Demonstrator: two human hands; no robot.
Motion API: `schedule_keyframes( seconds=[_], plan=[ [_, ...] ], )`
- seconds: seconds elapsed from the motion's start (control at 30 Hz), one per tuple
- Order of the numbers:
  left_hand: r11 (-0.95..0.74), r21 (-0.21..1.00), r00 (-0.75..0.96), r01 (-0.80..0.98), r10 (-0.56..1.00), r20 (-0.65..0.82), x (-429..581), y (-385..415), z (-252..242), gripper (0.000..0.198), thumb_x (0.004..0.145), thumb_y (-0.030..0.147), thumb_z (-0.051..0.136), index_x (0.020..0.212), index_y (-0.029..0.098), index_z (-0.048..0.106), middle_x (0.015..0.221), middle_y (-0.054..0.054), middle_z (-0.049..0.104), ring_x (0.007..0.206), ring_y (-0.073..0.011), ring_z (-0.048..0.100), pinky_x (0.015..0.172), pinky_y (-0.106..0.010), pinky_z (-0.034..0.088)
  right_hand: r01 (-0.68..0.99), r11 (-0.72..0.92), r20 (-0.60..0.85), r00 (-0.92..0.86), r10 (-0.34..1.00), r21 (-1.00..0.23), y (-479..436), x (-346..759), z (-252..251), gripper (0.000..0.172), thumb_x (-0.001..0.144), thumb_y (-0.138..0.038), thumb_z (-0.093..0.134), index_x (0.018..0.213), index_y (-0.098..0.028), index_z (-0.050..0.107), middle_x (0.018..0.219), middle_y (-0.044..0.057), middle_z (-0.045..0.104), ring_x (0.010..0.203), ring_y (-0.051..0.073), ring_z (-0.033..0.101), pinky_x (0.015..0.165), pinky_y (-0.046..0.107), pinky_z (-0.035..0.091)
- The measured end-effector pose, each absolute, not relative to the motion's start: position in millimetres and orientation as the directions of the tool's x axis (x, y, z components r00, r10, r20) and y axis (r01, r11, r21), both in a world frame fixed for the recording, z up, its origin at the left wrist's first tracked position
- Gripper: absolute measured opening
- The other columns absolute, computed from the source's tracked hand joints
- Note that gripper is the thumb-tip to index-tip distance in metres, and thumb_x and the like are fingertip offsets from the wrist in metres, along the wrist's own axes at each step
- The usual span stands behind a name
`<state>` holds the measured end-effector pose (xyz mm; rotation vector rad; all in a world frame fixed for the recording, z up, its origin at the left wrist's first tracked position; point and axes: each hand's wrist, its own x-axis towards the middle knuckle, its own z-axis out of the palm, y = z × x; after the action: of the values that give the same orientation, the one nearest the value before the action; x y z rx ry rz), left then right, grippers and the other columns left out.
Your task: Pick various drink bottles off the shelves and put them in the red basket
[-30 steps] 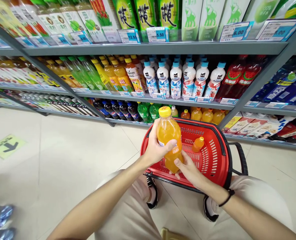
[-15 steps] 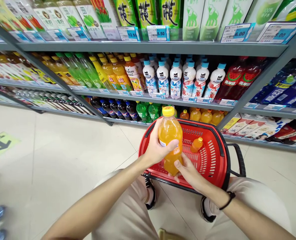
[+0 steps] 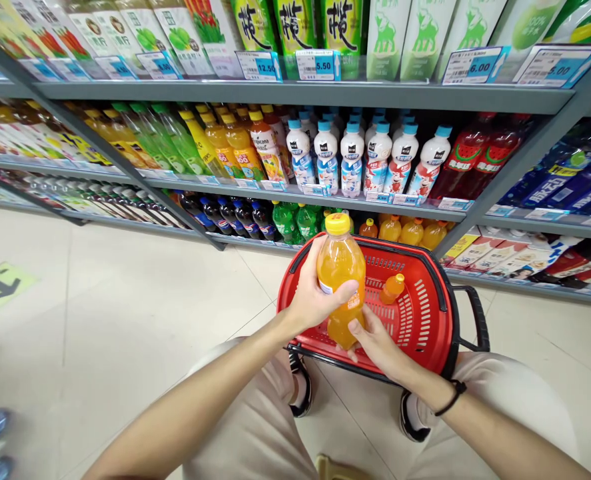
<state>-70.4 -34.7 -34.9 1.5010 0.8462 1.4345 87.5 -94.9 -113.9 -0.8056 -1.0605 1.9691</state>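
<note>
A large bottle of orange drink (image 3: 342, 260) with a yellow cap is held upright, slightly tilted, over the red shopping basket (image 3: 438, 347). My left hand (image 3: 315, 293) wraps round its middle from the left, thumb across the front. Lower down, my right hand (image 3: 375, 337) grips the bottle near its base from the right; some of its fingers are hidden behind it. Inside the basket lies a small orange bottle (image 3: 392, 289) with an orange cap. The basket's black handle (image 3: 475, 320) sticks out to the right, between my knees and the shelf.
A grey store shelf (image 3: 305, 97) runs across the front, stocked with drinks. White bottles with blue caps (image 3: 352, 157) fill its middle level. Cola bottles (image 3: 242, 219) and orange bottles (image 3: 412, 231) stand on the bottom level. A green arrow sticker (image 3: 0, 287) marks the tiled floor at left.
Almost nothing differs. The view has shifted very slightly, while both hands keep the large bottle in the same place over the basket.
</note>
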Motion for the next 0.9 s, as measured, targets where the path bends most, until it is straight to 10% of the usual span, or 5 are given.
schedule_keyframes(
  seconds=[0.9],
  plan=[
    [-0.332,0.942,0.026,-0.047,0.942,0.334,-69.0,-28.8,-34.5,0.066,0.081,0.056,0.086,0.130,0.023,0.057,0.110,-0.006,0.067,0.089,-0.0200,0.063,0.084,-0.035,0.055,-0.258,-0.392,-0.203,-0.543,0.815,-0.883,-94.9,88.8,-105.3,0.076,0.088,-0.085,0.065,0.127,-0.021,0.050,0.086,0.004,0.070,0.058,0.016,0.066,0.045,0.023,0.042]
  ],
)
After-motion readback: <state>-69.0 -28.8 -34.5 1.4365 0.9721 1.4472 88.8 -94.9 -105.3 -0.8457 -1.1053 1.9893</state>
